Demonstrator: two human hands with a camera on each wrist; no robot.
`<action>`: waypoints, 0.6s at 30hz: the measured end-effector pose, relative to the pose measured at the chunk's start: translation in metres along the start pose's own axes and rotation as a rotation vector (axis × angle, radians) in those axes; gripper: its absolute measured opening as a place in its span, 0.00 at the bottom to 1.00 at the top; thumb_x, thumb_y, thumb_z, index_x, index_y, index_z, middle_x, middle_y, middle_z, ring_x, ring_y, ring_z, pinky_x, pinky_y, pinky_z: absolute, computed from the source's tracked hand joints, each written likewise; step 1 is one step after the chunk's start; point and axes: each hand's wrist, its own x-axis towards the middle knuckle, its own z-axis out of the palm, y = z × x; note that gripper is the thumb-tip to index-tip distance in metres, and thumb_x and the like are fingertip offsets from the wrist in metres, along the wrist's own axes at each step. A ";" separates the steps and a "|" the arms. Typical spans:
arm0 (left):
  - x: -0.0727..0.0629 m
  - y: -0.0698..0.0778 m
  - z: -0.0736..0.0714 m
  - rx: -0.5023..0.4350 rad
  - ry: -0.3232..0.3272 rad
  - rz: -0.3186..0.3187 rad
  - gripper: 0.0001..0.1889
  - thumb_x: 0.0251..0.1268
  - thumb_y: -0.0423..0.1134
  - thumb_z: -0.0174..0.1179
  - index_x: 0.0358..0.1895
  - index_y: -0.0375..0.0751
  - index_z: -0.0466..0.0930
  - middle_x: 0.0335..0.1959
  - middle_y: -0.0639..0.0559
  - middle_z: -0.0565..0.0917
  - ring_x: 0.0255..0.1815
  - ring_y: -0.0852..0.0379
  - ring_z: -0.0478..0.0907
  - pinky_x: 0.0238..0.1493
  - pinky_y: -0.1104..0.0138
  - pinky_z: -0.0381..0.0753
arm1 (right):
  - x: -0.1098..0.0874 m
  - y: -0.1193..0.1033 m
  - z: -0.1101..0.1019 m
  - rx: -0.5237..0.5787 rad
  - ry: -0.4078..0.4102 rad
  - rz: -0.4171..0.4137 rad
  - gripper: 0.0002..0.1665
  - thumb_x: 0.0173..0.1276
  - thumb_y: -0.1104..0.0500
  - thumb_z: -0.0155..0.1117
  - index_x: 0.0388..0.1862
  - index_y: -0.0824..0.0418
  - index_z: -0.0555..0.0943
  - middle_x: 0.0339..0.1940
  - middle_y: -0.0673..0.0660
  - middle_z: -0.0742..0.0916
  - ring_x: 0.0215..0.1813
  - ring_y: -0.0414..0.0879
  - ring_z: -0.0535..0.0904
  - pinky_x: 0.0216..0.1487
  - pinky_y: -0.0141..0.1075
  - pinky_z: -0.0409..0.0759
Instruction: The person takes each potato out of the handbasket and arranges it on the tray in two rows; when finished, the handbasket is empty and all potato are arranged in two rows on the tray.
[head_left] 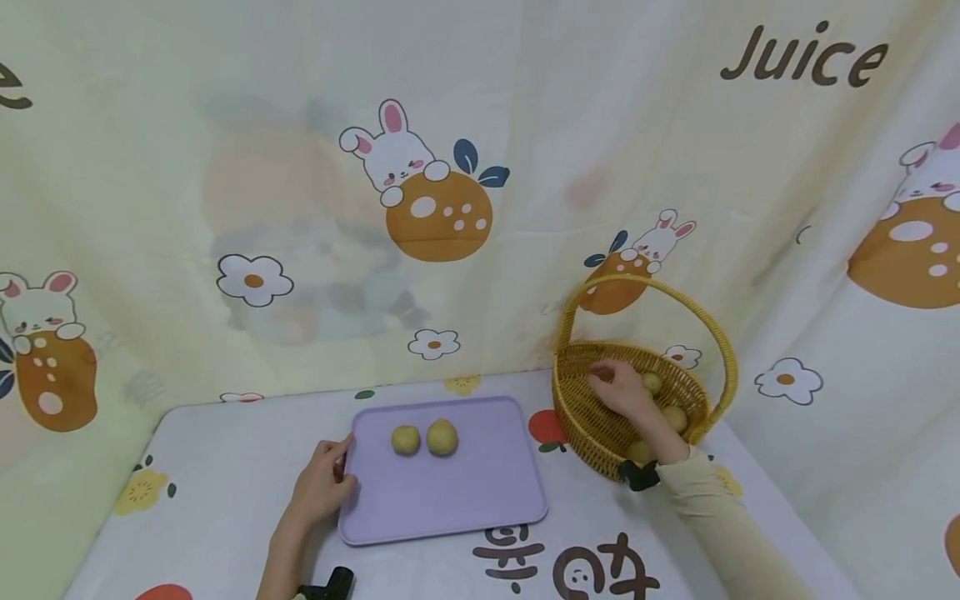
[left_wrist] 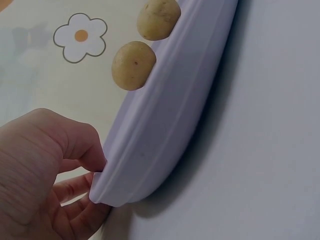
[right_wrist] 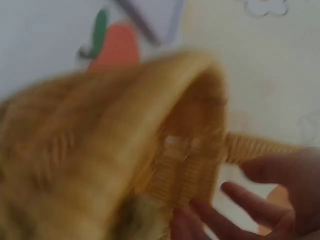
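A lilac tray (head_left: 450, 508) lies on the table with two potatoes (head_left: 442, 437) side by side toward its back. At its left edge my left hand (head_left: 322, 487) pinches the rim between thumb and fingers; the left wrist view shows the tray's corner (left_wrist: 115, 185) in that grip. My right hand (head_left: 621, 389) reaches into a wicker basket (head_left: 581, 433), its fingers loosely spread and holding nothing. Several more potatoes (head_left: 675, 418) lie in the basket, partly behind my right forearm. A blurred potato (right_wrist: 140, 217) shows near the fingers in the right wrist view.
The basket's tall arched handle (head_left: 723, 350) rises above the right hand. A patterned cloth (head_left: 240, 467) covers the table, and a printed curtain (head_left: 315, 208) hangs directly behind it. Bare tablecloth separates tray and basket by a narrow strip.
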 end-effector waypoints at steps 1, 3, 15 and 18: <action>0.000 0.000 0.000 -0.002 0.002 0.001 0.35 0.50 0.28 0.60 0.67 0.27 0.69 0.45 0.43 0.72 0.33 0.57 0.69 0.33 0.66 0.68 | -0.001 0.006 -0.003 -0.026 -0.004 0.015 0.23 0.71 0.61 0.53 0.57 0.76 0.76 0.54 0.74 0.80 0.53 0.66 0.76 0.51 0.56 0.75; -0.001 0.000 -0.001 -0.001 0.005 0.004 0.34 0.50 0.28 0.60 0.67 0.27 0.69 0.45 0.43 0.72 0.33 0.57 0.69 0.33 0.66 0.68 | -0.003 0.016 -0.006 -0.058 -0.014 0.034 0.24 0.70 0.62 0.52 0.58 0.78 0.75 0.53 0.76 0.79 0.48 0.65 0.77 0.47 0.54 0.76; 0.000 -0.002 0.001 -0.001 -0.005 -0.001 0.35 0.50 0.28 0.60 0.67 0.27 0.69 0.46 0.41 0.72 0.33 0.57 0.69 0.32 0.67 0.67 | -0.005 0.041 -0.005 -0.235 0.030 0.003 0.25 0.63 0.66 0.50 0.54 0.82 0.75 0.37 0.72 0.82 0.30 0.55 0.74 0.36 0.47 0.73; 0.000 -0.002 0.002 0.001 -0.005 -0.001 0.35 0.51 0.27 0.60 0.68 0.26 0.68 0.46 0.41 0.72 0.33 0.57 0.69 0.33 0.67 0.67 | -0.006 0.045 -0.005 -0.253 0.051 0.007 0.25 0.60 0.66 0.52 0.52 0.83 0.76 0.45 0.76 0.82 0.35 0.59 0.76 0.42 0.53 0.76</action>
